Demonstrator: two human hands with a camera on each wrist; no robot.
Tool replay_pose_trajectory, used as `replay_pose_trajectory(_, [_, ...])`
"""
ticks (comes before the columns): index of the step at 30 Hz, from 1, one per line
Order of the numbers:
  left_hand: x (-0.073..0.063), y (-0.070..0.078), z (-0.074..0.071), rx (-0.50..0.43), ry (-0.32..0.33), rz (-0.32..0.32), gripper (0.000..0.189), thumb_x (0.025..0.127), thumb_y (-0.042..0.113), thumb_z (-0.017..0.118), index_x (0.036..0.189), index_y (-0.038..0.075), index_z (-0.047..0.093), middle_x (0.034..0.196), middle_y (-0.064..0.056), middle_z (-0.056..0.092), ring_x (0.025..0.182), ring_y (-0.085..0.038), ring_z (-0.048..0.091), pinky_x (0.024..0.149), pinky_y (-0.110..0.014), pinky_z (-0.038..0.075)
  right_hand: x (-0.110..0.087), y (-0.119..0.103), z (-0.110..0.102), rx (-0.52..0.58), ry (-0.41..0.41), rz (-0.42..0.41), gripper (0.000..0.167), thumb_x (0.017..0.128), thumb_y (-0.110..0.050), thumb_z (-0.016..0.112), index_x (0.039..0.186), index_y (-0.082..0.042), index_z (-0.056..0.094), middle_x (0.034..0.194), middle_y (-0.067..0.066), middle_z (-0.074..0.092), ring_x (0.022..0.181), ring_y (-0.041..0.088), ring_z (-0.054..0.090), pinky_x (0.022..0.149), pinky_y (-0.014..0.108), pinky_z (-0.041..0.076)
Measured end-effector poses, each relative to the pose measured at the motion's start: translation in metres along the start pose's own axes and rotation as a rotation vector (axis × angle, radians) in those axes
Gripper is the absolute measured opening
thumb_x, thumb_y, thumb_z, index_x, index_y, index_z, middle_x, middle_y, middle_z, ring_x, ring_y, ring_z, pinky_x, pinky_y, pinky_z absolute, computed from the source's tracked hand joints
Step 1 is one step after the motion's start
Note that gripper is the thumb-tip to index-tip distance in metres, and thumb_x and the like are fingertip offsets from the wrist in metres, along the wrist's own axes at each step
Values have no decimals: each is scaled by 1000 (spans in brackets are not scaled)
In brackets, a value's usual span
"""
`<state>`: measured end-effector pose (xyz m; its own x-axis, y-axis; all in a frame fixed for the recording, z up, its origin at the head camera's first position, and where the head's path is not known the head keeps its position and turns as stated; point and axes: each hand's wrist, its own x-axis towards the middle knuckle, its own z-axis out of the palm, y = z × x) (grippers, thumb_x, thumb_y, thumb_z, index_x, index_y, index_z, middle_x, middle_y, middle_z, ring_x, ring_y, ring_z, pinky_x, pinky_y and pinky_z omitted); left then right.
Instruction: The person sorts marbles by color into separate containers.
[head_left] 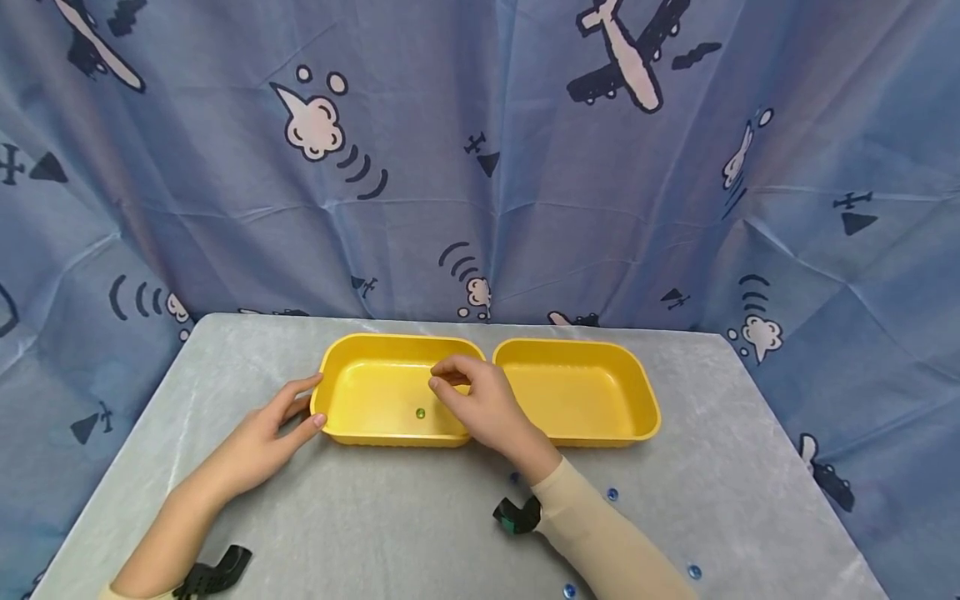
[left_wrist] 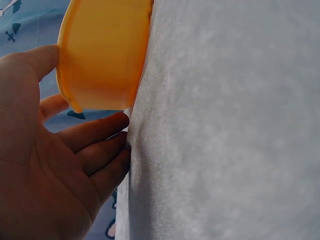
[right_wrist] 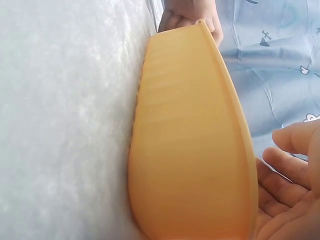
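Note:
A yellow plastic tray (head_left: pixel 375 439) lies on the left, with one small green bead (head_left: pixel 420 413) on its floor. My left hand (head_left: pixel 258 442) touches its left end with the thumb and index finger at the rim; in the left wrist view the other fingers of the left hand (left_wrist: pixel 65 155) extend below it. Above the right part of this tray hovers my right hand (head_left: pixel 487 404). Its thumb and index fingertips are apart, and nothing shows between them. In the right wrist view, the right hand (right_wrist: pixel 295 185) is partly cut off beside the tray wall (right_wrist: pixel 192 135).
A second yellow tray (head_left: pixel 573 392) stands immediately right of the first. Several small blue beads lie on the grey tabletop (head_left: pixel 375 525) near the right forearm, including one bead (head_left: pixel 612 494) and another bead (head_left: pixel 694 572). Behind hangs a blue curtain (head_left: pixel 420 125) with airplane prints.

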<state>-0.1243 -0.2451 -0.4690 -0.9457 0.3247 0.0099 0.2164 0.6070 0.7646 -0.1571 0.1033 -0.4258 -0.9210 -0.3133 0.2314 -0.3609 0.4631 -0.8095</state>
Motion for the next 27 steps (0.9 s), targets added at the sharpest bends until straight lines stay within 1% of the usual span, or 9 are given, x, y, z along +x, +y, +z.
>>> replay_pose_trajectory(4, [0,1,0,-2,3,2,67,113,45,62,169,18,38,156,-22,59,149,-45,50,117,-73,38,-7,2,-5,8,9,16,20,106,-19,75,117,-3,79,109,-1,77,104,16,72,100,45,60])
replay_pose_trajectory(8, [0,1,0,-2,2,2,67,113,46,62,169,18,38,156,-23,59,149,-45,50,117,-73,38,-14,2,-12,10,24,8,19,105,-19,75,117,-4,80,110,-3,77,104,14,71,98,45,61])
replay_pose_trajectory(11, [0,1,0,1,-2,-1,67,113,45,62,169,18,37,156,-23,58,149,-45,50,117,-73,37,-22,0,-18,-3,51,-18,15,105,-18,76,116,-8,81,108,-4,77,96,13,68,87,40,61])
replay_pose_trajectory(14, [0,0,-1,1,-4,-2,67,113,43,62,169,18,37,157,-23,58,150,-45,50,117,-73,37,-30,-3,-24,-13,75,-46,11,104,-16,77,113,-12,81,104,-6,76,89,14,66,76,36,57])
replay_pose_trajectory(15, [0,0,-1,1,-5,-4,66,113,43,62,169,18,36,157,-23,58,150,-45,50,117,-73,37,-32,-4,-26,-12,79,-50,10,104,-15,77,113,-14,81,104,-7,76,87,14,65,74,34,56])
replay_pose_trajectory(18, [1,0,-1,1,-6,-3,66,113,43,62,170,19,36,157,-23,58,150,-44,50,117,-73,38,-40,-6,-31,8,80,-63,10,104,-13,77,112,-15,81,104,-7,76,91,14,69,80,33,58])
replay_pose_trajectory(23, [2,0,-2,2,-3,10,67,113,45,61,170,19,37,156,-22,59,149,-44,50,117,-72,38,-55,-9,-39,45,57,-57,11,104,-14,78,114,-17,81,106,-9,77,98,13,72,94,39,62])
replay_pose_trajectory(25, [1,0,-2,3,-2,12,67,113,45,62,169,19,37,156,-22,59,149,-44,50,117,-72,38,-60,-10,-42,62,44,-50,12,104,-13,78,114,-18,81,108,-9,77,100,14,72,96,42,62])
replay_pose_trajectory(27, [1,-1,-1,4,-2,12,67,113,45,62,169,19,37,156,-22,59,149,-45,50,117,-73,37,-66,-10,-44,81,36,-44,12,104,-13,78,114,-19,81,109,-8,77,102,15,73,96,43,63])
